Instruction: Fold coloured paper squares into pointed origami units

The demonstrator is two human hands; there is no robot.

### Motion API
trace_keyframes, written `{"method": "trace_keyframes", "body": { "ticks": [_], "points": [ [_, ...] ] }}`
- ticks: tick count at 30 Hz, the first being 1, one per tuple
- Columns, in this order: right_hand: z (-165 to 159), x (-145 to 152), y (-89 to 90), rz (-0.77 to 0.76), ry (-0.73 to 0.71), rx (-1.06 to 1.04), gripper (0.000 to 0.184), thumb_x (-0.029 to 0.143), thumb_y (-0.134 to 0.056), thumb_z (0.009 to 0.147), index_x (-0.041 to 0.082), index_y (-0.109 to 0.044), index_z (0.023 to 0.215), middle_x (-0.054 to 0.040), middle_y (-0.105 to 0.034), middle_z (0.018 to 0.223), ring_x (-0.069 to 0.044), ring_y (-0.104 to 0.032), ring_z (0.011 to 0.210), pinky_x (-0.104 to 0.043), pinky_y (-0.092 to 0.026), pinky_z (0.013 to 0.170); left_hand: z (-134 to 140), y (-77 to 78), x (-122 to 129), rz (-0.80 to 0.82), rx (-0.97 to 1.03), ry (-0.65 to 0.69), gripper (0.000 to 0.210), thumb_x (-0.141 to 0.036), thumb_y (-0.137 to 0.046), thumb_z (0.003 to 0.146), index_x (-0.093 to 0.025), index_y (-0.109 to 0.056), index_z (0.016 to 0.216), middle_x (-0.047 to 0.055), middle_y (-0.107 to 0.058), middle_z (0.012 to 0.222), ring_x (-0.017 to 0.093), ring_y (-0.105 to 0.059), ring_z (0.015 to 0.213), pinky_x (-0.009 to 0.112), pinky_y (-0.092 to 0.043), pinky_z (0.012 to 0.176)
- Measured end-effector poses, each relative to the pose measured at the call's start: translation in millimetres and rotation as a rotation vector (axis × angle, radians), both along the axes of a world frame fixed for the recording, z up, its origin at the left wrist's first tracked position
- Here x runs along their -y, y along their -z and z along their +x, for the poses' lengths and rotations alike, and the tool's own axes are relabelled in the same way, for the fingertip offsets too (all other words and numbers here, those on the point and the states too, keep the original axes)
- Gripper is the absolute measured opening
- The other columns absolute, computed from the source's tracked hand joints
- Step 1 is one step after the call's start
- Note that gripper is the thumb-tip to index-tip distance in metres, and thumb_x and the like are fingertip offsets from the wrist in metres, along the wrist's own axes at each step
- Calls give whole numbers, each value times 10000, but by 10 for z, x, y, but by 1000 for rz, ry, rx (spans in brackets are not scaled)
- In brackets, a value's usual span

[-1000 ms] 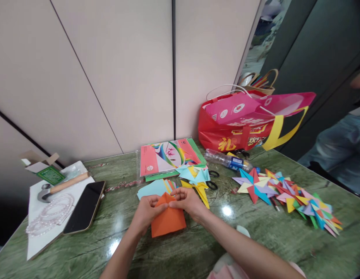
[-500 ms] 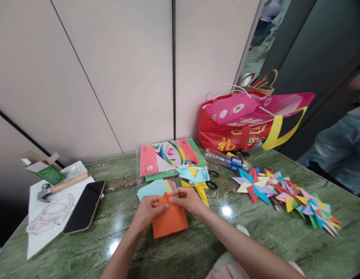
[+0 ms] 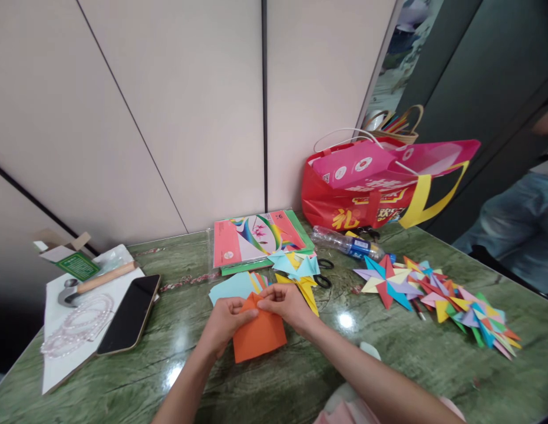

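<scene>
On the green worktop, a packet with a pink cover serves as the landmark. In front of it, nearer the person, is a folded piece of orange paper, its pointed tip toward the packet. The left hand pinches the paper's left side near that tip between thumb and fingers; the right hand grips the right side the same way. Whether the paper's lower edge touches the worktop, I cannot tell. Light-blue sheets lie between packet and orange paper. Right of the packet are black scissor handles, a clear bottle and, farther out, multicoloured paper stars. Well left of it lies a phone, beside a hammer.
</scene>
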State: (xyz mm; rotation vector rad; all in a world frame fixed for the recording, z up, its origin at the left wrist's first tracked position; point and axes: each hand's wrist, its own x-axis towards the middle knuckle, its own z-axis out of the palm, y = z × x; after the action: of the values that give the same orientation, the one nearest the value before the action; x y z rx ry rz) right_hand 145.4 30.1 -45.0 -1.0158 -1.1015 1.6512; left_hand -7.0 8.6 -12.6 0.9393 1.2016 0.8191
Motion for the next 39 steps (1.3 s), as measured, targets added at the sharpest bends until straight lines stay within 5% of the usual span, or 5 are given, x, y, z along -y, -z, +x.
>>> {"method": "trace_keyframes", "body": {
  "ticks": [9, 15, 24, 39],
  "points": [
    [-22, 10, -13, 11, 19, 0, 297, 340, -776, 476, 144, -638, 652, 28, -604, 537, -86, -506, 491, -204, -386, 506, 1, 28, -2, 34, -44, 1, 329, -353, -761, 482, -96, -629, 639, 31, -678, 605, 145, -594, 521, 228, -439, 514],
    [-22, 7, -19, 91, -19, 44, 243, 375, -702, 594, 147, -649, 656, 19, -612, 613, -91, -499, 553, -211, -359, 547, 7, 28, 3, 108, -162, 45, 228, -287, -732, 513, -108, -610, 584, -7, -625, 518, 113, -543, 469, 183, -380, 434],
    [-58, 38, -46, -46, 44, -39, 248, 357, -709, 563, 127, -617, 585, 29, -566, 557, -76, -446, 505, -213, -324, 529, 30, 16, 13, 107, -157, 84, 178, -243, -701, 524, -107, -628, 613, 6, -649, 566, 129, -564, 499, 201, -409, 464],
    [-67, 47, -35, 100, 38, 57, 317, 417, -611, 662, 141, -508, 544, 50, -439, 511, -69, -358, 491, -209, -259, 497, 66, -7, 38, 63, -145, 111, 184, -256, -682, 549, -100, -609, 615, 16, -645, 571, 136, -566, 500, 206, -403, 460]
  ]
}}
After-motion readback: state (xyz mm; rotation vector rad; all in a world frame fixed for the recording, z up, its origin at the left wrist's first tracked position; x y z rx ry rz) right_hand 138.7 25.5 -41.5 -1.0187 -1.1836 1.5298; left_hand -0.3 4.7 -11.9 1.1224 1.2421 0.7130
